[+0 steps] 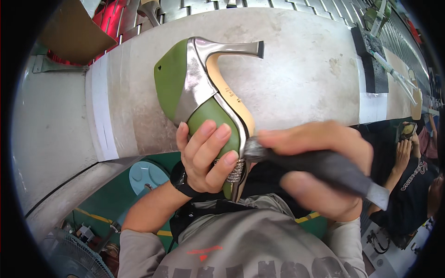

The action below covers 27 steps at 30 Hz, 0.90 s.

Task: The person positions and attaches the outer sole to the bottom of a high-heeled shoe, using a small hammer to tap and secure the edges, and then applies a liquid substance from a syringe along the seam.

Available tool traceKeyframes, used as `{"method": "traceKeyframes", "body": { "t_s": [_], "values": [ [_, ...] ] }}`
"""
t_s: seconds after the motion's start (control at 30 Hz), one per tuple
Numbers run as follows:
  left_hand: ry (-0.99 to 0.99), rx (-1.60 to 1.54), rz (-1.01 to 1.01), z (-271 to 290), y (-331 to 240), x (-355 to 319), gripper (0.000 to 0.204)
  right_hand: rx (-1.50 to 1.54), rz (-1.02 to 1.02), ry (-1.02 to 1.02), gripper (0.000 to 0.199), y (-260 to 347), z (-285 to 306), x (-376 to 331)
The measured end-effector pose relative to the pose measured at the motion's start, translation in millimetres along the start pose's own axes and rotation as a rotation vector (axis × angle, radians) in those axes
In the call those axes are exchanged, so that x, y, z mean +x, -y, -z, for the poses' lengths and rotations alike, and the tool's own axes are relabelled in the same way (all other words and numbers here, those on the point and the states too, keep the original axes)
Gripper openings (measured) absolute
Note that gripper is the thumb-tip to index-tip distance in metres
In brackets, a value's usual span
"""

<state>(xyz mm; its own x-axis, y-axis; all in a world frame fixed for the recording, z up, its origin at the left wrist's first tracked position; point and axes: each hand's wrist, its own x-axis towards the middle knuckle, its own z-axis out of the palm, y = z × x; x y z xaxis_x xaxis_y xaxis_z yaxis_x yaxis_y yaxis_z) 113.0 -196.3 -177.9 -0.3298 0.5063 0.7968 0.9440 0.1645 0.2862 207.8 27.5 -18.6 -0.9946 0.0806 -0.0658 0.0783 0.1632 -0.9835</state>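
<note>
A green and silver high-heeled shoe [197, 97] lies on its side, its slim heel pointing right and its tan sole facing right. My left hand [204, 157] is closed round the front part, its fingers over the green upper next to a band of glittering trim [235, 170]. My right hand [324, 162] grips a dark-handled tool [320, 169], blurred by motion. The tool's greyish rounded end [256, 149] is at the sole's edge near my left fingertips; whether it touches cannot be made out. A flat metal end [378, 197] sticks out behind my right hand.
The shoe is over a pale worktable [296, 51] with a curved front edge. A slatted metal conveyor [181, 10] runs behind it. A dark foam block [373, 69] holds thin sticks at right. Another person [412, 185] sits at far right. A blue stool [148, 178] and fan [74, 255] stand at left.
</note>
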Motion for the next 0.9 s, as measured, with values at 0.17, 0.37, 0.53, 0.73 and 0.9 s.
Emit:
{"method": "traceKeyframes", "body": {
  "t_s": [0.17,0.37,0.53,0.73,0.9],
  "values": [
    [-0.005,0.021,-0.016,-2.0,1.7,-2.8,0.042,-0.072,0.122,0.079,0.035,-3.3,-2.2,8.1],
    [-0.014,-0.027,0.031,-1.3,-3.2,1.7,0.041,-0.091,0.298,-0.058,0.035,-14.8,-27.1,-6.5],
    [0.025,0.032,-0.038,1.5,1.6,-0.2,0.053,-0.118,0.279,-0.115,0.038,-15.2,-45.2,-24.0],
    [0.128,0.078,-0.072,10.3,1.0,3.8,0.072,-0.116,0.229,-0.199,0.035,-9.6,-60.2,-35.6],
    [0.120,0.063,-0.031,5.1,-1.6,3.1,0.077,-0.146,0.228,-0.122,0.033,-13.7,-70.3,-59.3]
  ]
}}
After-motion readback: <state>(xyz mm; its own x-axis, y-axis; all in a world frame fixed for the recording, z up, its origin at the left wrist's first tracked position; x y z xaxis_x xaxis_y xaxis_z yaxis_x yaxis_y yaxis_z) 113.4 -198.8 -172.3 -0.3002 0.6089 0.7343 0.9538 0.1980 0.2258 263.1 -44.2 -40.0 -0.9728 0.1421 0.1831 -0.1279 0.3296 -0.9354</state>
